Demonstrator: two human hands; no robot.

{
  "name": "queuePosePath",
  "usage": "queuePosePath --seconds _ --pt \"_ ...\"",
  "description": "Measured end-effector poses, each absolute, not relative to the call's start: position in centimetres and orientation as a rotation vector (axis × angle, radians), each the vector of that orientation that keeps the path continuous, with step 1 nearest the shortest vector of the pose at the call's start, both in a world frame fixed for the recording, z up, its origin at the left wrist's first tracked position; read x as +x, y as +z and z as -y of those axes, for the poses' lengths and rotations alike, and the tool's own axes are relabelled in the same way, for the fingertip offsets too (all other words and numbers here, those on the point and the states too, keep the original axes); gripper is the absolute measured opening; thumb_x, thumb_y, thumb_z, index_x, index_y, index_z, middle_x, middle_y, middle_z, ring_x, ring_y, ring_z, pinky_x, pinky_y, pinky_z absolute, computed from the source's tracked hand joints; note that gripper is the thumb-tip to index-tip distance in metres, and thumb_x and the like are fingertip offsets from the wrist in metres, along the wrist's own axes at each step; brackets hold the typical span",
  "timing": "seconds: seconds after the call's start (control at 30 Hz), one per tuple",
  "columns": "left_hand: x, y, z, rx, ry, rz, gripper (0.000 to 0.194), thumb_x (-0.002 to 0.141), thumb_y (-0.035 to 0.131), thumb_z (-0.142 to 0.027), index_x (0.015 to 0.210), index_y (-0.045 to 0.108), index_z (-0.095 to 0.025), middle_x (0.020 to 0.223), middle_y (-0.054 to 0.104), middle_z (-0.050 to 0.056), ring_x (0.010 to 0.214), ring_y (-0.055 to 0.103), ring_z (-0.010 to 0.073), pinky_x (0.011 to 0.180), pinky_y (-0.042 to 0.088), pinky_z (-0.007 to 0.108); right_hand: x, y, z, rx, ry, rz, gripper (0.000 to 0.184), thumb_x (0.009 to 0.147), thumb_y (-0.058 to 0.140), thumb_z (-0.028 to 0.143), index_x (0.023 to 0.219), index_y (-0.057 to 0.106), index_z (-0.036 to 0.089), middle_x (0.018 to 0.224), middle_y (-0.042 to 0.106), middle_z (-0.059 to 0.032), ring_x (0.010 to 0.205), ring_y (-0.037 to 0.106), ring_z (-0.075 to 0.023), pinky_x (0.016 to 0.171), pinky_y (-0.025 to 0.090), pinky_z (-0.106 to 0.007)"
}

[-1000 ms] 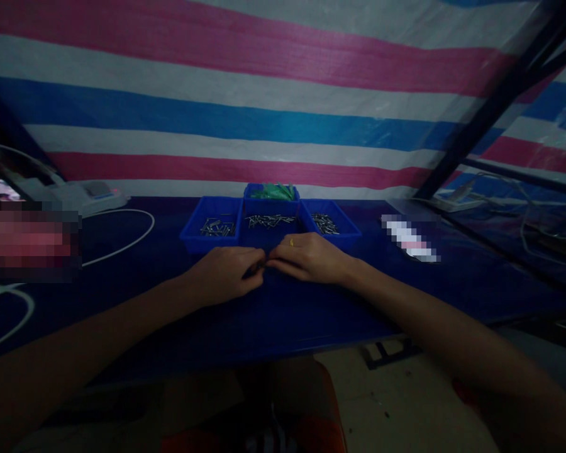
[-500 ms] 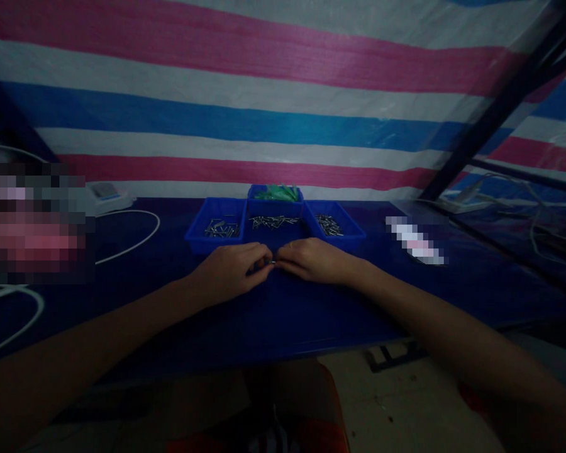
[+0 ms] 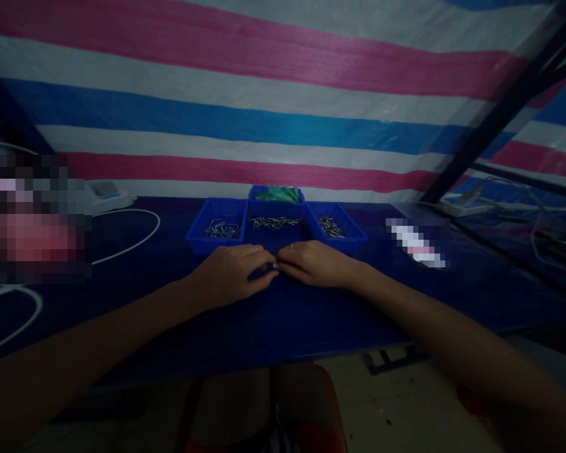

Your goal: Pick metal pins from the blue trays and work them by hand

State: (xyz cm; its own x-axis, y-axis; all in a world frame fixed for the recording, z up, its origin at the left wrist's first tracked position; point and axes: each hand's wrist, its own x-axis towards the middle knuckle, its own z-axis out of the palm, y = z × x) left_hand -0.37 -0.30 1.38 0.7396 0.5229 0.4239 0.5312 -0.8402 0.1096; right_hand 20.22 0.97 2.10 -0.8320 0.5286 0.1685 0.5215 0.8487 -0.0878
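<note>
My left hand (image 3: 233,275) and my right hand (image 3: 314,263) meet fingertip to fingertip just above the blue table. Between them shows the pale end of a small metal piece (image 3: 275,265), mostly covered by the fingers and too small to name more exactly. Thumb and fingers of my left hand pinch at it from one side. From the other side the closed fingers of my right hand grip it, with a ring on one finger. Just behind the hands, a heap of thin metal pins or screws (image 3: 274,223) lies on the table.
Left and right blue trays (image 3: 199,236) (image 3: 353,231) hold similar thin metal pieces. Behind stands another blue tray (image 3: 277,201) with green packets. A white cable (image 3: 141,242) curves at left beside a blurred area. A pixelated pale item (image 3: 417,244) lies at right. The table's front edge (image 3: 311,357) is close.
My left fingertips have shifted slightly right and closer to the right hand, and less of the small metal piece shows. The trays and heap are unchanged; the view has moved a little.
</note>
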Motion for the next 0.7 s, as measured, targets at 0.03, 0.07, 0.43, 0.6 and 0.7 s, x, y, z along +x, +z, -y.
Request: queuePosePath --seconds 0.03,0.07,0.43,0.6,0.7 --pt "-0.4 1.4 0.3 -2.889 -0.69 0.881 0.018 0.086 0.045 -0.029 0.087 0.058 -0.016 0.078 0.061 0.001 0.074 0.058 0.0125 0.066 0.042 0.023 20.2 2.1 -0.9 -0.816 0.041 2.841 0.023 0.091 0.036 0.029 0.081 0.052 0.014 0.07 0.054 -0.0017 0.062 0.048 -0.0103 0.059 0.034 -0.023" --pt "-0.4 1.4 0.4 -2.864 -0.684 0.887 0.018 0.086 0.045 -0.028 0.086 0.058 -0.016 0.077 0.061 0.001 0.073 0.058 0.0125 0.065 0.042 0.023 20.2 2.2 -0.9 -0.823 0.024 2.84 0.024 0.09 0.037 0.029 0.08 0.051 0.014 0.07 0.053 -0.0015 0.06 0.047 -0.0101 0.058 0.033 -0.023" --pt "-0.2 1.4 0.2 -2.882 -0.522 1.144 0.013 0.081 0.046 -0.026 0.08 0.055 -0.018 0.068 0.058 -0.002 0.059 0.054 0.0105 0.054 0.036 0.022 20.4 2.9 -0.3 -0.751 -0.164 2.74 0.032 0.093 0.031 0.034 0.085 0.055 0.013 0.068 0.053 -0.0025 0.061 0.047 -0.0106 0.059 0.034 -0.024" --pt "-0.2 1.5 0.2 -2.934 -0.598 1.183 0.007 0.079 0.047 -0.023 0.077 0.051 -0.017 0.066 0.056 -0.003 0.057 0.052 0.0094 0.053 0.036 0.021 20.3 3.1 0.0 -0.766 -0.167 2.729 0.032 0.093 0.031 0.031 0.085 0.056 0.013 0.069 0.054 -0.0036 0.062 0.047 -0.0111 0.06 0.036 -0.025" --pt "-0.4 1.7 0.2 -2.897 -0.796 1.216 0.006 0.077 0.048 -0.023 0.078 0.048 -0.017 0.063 0.052 -0.004 0.053 0.049 0.0078 0.051 0.036 0.02 20.4 3.2 -0.2 -0.837 -0.092 2.709 0.03 0.092 0.033 0.031 0.088 0.056 0.013 0.072 0.054 -0.0038 0.063 0.048 -0.0113 0.06 0.036 -0.025"
